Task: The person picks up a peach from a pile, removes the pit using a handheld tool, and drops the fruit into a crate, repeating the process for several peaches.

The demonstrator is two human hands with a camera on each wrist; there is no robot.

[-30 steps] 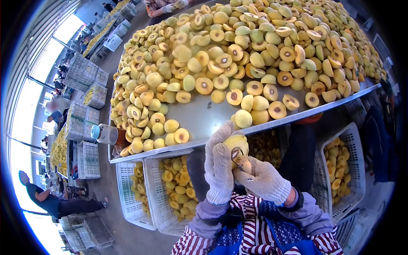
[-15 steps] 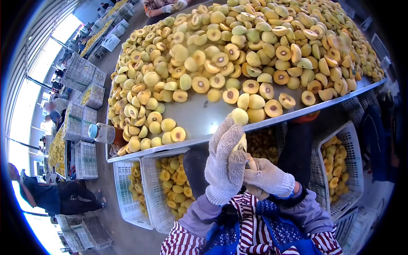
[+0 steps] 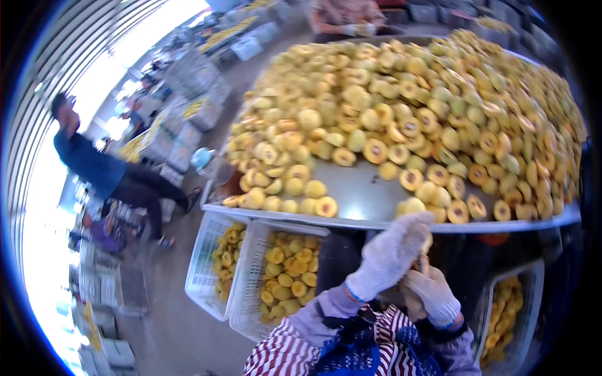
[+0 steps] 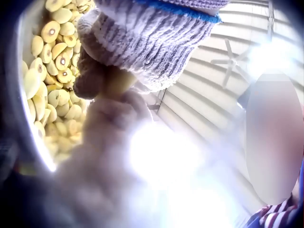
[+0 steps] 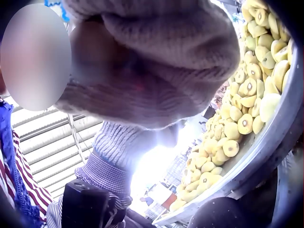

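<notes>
Both hands wear pale knitted gloves and meet just in front of the table edge. My left hand (image 3: 387, 257) grips a yellow peach half (image 3: 427, 242), mostly hidden behind its fingers; some yellow flesh also shows in the left wrist view. Close below, my right hand (image 3: 434, 293) holds a small pitting tool (image 3: 424, 266) with a light handle, its tip up against the fruit. In the right wrist view glove fabric covers the work. A big heap of halved peaches (image 3: 401, 100), many with their pits showing, lies on the metal table (image 3: 357, 188) ahead.
White crates (image 3: 241, 294) of peach pieces stand below the table on the left, another crate (image 3: 533, 301) on the right. A jar with a blue lid (image 3: 204, 158) is at the left corner. One person (image 3: 113, 169) walks at left; another (image 3: 345, 19) works across the table.
My head view has swung left, so table and hands appear further right. The hands have turned, hiding the cut face of the peach half. The person at left has moved further up in view.
</notes>
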